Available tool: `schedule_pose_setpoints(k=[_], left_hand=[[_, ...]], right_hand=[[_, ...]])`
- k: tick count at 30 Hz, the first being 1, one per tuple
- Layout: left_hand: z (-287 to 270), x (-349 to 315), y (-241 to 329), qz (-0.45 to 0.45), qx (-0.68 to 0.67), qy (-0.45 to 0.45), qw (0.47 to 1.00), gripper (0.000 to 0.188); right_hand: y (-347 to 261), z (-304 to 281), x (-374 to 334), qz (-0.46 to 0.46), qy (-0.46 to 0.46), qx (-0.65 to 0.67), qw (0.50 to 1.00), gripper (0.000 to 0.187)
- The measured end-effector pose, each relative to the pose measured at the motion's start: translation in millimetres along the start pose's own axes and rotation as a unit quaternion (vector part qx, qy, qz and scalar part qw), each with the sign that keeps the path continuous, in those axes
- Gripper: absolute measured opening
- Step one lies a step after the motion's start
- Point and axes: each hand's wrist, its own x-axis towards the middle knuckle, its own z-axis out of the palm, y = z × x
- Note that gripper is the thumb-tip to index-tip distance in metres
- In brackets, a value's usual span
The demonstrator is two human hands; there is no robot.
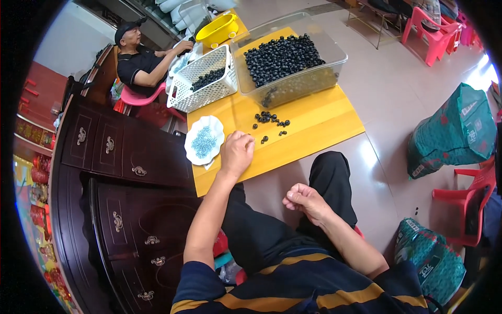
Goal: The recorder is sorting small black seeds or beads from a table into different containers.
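Observation:
My left hand (pixel 238 153) is over the front left of the yellow table (pixel 324 123), with its fingers curled closed. Right beside it sits a white scalloped dish (pixel 191 140) heaped with small pale-blue clear pieces (pixel 205 141). Whether anything is in those fingers is hidden. Above my lap, off the table's near edge, my right hand (pixel 307 202) is closed with thumb and fingers drawn together; anything inside it is too small to make out. Several small round black parts (pixel 267 117) lie loose on the tabletop, just beyond my left hand.
A clear plastic bin (pixel 298 89) full of black parts and a white perforated basket (pixel 201 101) stand along the far side, with a yellow tub (pixel 217 30) behind. A person (pixel 141 60) works at far left. Dark drawers (pixel 141 125) flank the left; green bags (pixel 449 131) and red chairs stand right.

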Motion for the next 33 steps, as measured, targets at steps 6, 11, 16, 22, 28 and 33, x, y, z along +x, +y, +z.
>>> schedule_pose_setpoints(k=[6, 11, 16, 22, 28, 33], left_hand=[[6, -7, 0, 0.015, 0.023, 0.008, 1.0, 0.008], [7, -11, -4, 0.009, 0.012, 0.001, 1.0, 0.01], [10, -19, -12, -0.015, -0.02, 0.017, 1.0, 0.013], [11, -21, -12, -0.005, -0.026, 0.03, 0.999, 0.011], [7, -24, -12, 0.012, -0.039, 0.02, 0.999, 0.009], [9, -26, -15, 0.019, -0.045, 0.036, 0.998, 0.011]], right_hand=[[-2, 0, 1, -0.008, 0.001, 0.006, 1.0, 0.015], [1, 0, 2, -0.009, -0.002, 0.004, 1.0, 0.016], [1, 0, 2, -0.007, -0.002, -0.001, 1.0, 0.015], [1, 3, 2, 0.002, 0.005, -0.001, 1.0, 0.015], [-1, 4, 1, 0.002, 0.004, -0.01, 1.0, 0.014], [1, 4, 2, 0.004, 0.006, -0.022, 1.0, 0.015]])
